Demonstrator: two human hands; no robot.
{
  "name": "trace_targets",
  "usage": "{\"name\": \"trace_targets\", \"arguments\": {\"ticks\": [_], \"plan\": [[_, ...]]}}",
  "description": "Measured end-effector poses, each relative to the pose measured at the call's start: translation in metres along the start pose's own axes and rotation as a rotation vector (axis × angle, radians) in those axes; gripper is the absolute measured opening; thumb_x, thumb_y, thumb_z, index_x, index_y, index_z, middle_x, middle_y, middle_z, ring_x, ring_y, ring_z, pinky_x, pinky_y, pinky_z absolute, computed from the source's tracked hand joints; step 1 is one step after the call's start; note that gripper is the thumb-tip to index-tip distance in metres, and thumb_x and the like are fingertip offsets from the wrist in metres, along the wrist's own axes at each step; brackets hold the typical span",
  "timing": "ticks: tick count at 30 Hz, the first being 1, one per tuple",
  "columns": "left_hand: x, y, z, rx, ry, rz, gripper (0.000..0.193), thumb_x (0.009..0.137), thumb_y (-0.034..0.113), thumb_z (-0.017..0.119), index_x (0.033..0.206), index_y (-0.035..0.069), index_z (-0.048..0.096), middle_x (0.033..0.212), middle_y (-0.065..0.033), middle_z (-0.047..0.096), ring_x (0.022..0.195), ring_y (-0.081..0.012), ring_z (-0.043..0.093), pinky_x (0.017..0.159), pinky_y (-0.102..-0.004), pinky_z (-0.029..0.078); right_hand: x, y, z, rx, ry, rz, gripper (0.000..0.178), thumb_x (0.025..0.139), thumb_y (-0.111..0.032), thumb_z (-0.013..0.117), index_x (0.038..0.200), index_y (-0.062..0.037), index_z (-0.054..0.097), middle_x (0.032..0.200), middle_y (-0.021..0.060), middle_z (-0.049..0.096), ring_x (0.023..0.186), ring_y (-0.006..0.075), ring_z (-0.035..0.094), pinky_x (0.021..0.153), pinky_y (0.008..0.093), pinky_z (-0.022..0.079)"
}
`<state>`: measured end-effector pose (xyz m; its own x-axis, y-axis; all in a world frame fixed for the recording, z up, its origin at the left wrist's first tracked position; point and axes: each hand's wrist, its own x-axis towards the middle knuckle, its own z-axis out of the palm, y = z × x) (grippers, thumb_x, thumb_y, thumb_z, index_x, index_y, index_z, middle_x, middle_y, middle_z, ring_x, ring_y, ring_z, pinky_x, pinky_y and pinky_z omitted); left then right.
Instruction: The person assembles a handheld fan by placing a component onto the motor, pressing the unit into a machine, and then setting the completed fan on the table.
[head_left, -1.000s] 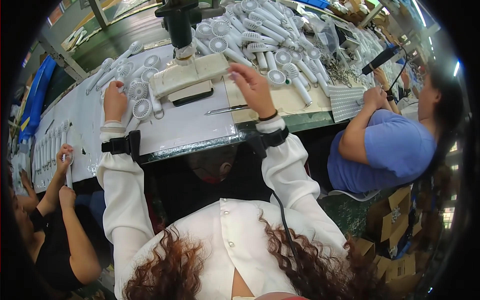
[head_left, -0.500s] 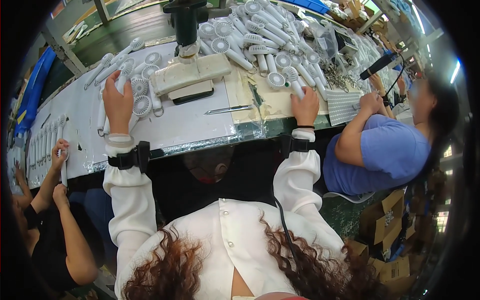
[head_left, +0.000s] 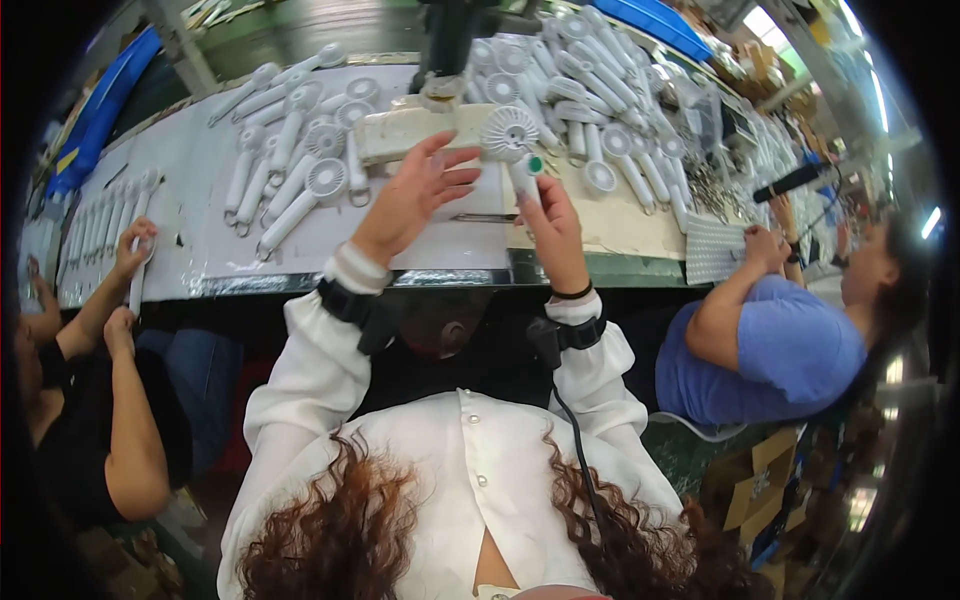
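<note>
My right hand (head_left: 552, 228) is closed around the handle of a white handheld fan (head_left: 509, 134), which it holds up in front of the press with the round grille toward the far side. A green spot shows on the handle just above my fingers. My left hand (head_left: 418, 190) is open, fingers spread, beside the fan and apart from it, with nothing in it. Behind my left hand lies the white padded block (head_left: 385, 136) under the dark green machine head (head_left: 452, 40). On the table left of that hand is a loose group of white fans (head_left: 325, 178).
A large heap of white fans (head_left: 600, 75) covers the table's far right. A thin pen-like tool (head_left: 484, 217) lies near the front edge. Co-workers sit at both sides, a blue-sleeved person (head_left: 765, 330) on the right. Blue trays (head_left: 650, 22) stand at the back.
My left hand has left the fan group and moved right, opening. The right hand has lifted the fan off the heap's edge and brought it left, toward the middle.
</note>
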<state>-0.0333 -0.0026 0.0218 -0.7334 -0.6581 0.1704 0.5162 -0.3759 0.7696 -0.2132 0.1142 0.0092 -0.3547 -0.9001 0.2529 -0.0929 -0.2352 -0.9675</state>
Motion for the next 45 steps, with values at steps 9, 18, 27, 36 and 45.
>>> {"name": "trace_targets", "arguments": {"ticks": [9,18,27,36,45], "plan": [[0.008,-0.001,-0.019,-0.24,-0.058,0.015,0.044,0.105,0.033,0.032,0.135,0.002,0.038,0.129,-0.0189,0.054,0.113,-0.0266,0.057,0.098,-0.0411,0.046,0.021,-0.005,0.05,-0.401,-0.174,-0.147,0.035,0.085,-0.012,0.068,0.115,-0.0014,0.054,0.097,0.0058,0.059,0.078,0.0109,0.055,0.071,0.024,0.046],[0.012,-0.002,-0.032,-0.232,0.057,-0.077,0.039,0.105,0.032,0.033,0.128,0.002,0.043,0.121,-0.0152,0.057,0.108,-0.026,0.059,0.093,-0.0417,0.05,0.075,-0.013,0.033,-0.418,-0.325,-0.728,0.042,0.071,-0.008,0.078,0.107,-0.0029,0.057,0.106,0.0099,0.06,0.085,0.0199,0.059,0.074,0.0292,0.048],[0.01,-0.005,-0.033,-0.2,0.109,-0.13,0.035,0.104,0.034,0.037,0.122,0.006,0.045,0.112,-0.0091,0.058,0.097,-0.0228,0.063,0.085,-0.041,0.055,0.077,0.007,0.035,-0.443,-0.339,-0.761,0.033,0.078,-0.004,0.072,0.109,-0.0034,0.062,0.105,0.0093,0.063,0.087,0.0187,0.062,0.069,0.0249,0.048],[0.005,-0.003,-0.027,0.069,0.137,-0.276,0.038,0.102,0.032,0.045,0.129,0.006,0.039,0.109,-0.01,0.057,0.082,-0.0205,0.066,0.063,-0.0328,0.059,0.074,0.006,0.033,-0.11,-0.322,-0.246,0.023,0.093,-0.004,0.057,0.115,-0.0002,0.064,0.093,0.0036,0.064,0.079,0.009,0.057,0.068,0.0207,0.046],[0.001,-0.001,-0.02,0.214,0.125,-0.226,0.044,0.096,0.015,0.052,0.135,0.005,0.034,0.11,-0.0126,0.055,0.08,-0.0205,0.066,0.062,-0.0325,0.059,0.083,0.006,0.019,-0.232,-0.428,-0.222,0.027,0.094,-0.005,0.057,0.12,-0.0012,0.062,0.096,0.0028,0.062,0.085,0.0085,0.055,0.073,0.0214,0.044]]}}
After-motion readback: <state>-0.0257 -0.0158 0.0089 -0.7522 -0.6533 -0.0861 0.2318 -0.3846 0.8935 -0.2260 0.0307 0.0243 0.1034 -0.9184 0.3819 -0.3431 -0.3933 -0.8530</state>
